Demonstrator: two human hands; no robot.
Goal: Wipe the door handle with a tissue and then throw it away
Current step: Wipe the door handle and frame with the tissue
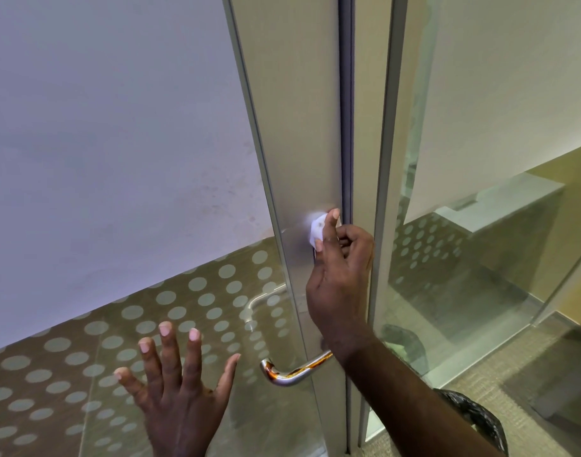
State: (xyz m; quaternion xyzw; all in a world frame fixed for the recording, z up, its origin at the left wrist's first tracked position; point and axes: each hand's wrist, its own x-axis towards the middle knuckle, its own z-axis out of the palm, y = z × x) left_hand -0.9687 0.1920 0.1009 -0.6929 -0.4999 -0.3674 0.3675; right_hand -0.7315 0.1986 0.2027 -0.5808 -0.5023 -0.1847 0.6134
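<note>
A shiny curved metal door handle (290,374) sticks out of the door's metal frame (299,143) low in the view. My right hand (340,278) is above it, pinching a small folded white tissue (317,229) against the metal frame, well above the handle. My forearm hides the handle's base. My left hand (175,387) is spread flat with fingers apart against the dotted glass to the left of the handle, holding nothing.
The glass door panel (118,159) is frosted above and has a band of pale dots below. A second handle (262,300) shows through the glass. To the right is a clear glass wall (480,275) with carpet behind. A dark bin bag rim (480,420) shows at the lower right.
</note>
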